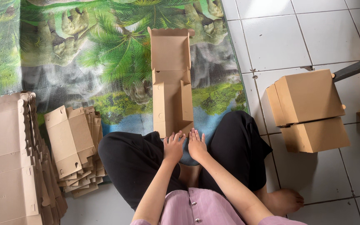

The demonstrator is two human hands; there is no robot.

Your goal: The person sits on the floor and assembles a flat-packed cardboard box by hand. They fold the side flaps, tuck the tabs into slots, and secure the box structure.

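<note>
A half-folded brown cardboard box [171, 83] lies on the printed mat in front of my crossed legs, its lid flap laid open toward the far side and its side walls standing up. My left hand [173, 146] and my right hand [197, 145] rest side by side, palms down, fingers spread, at the box's near end. Their fingertips touch or nearly touch the near edge. Neither hand grips anything.
A tall stack of flat box blanks [7, 158] and a smaller stack [75, 146] lie at my left. Two finished closed boxes [307, 108] are stacked on the white tile floor at right. A dark bar [355, 68] crosses above them. The mat [84, 50] has a green palm print.
</note>
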